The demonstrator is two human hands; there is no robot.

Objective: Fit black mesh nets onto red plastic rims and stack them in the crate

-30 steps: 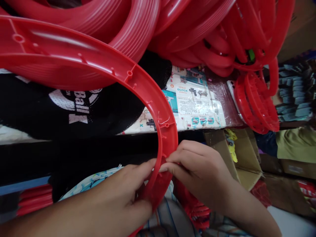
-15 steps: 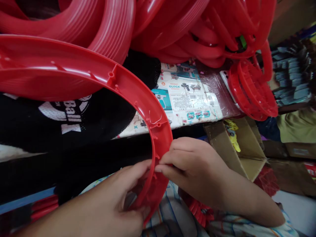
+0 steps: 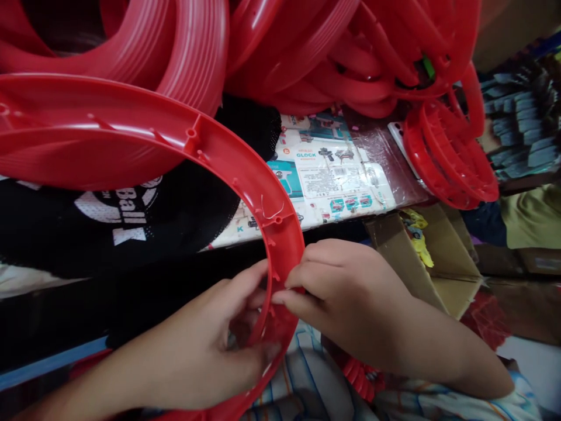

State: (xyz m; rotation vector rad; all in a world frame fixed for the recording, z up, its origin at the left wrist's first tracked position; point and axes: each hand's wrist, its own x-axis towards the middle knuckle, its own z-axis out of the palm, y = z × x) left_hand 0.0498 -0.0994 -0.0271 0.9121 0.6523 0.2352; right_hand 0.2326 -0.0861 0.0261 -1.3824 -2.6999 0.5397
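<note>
A large red plastic ring with a hollow channel, small pegs and screw posts on its inside curves across the left and centre. My left hand grips the ring's lower part, its thumb over the channel and its fingers at the inner rim. At the outer rim, my right hand pinches into the channel with thumb and index finger; whatever lies between those fingertips, if anything, is too small to make out. A thin pale strand lies in the channel above the hands.
Ribbed red rings are heaped at the back. Black printed cloth and a flat printed carton lie beneath. Smaller red rings rest at the right, above an open cardboard box with a yellow item.
The left thumb has shifted up and right over the channel. More of the ring's lower part shows. My right hand keeps nearly the same pinch, and the view has shifted slightly.
</note>
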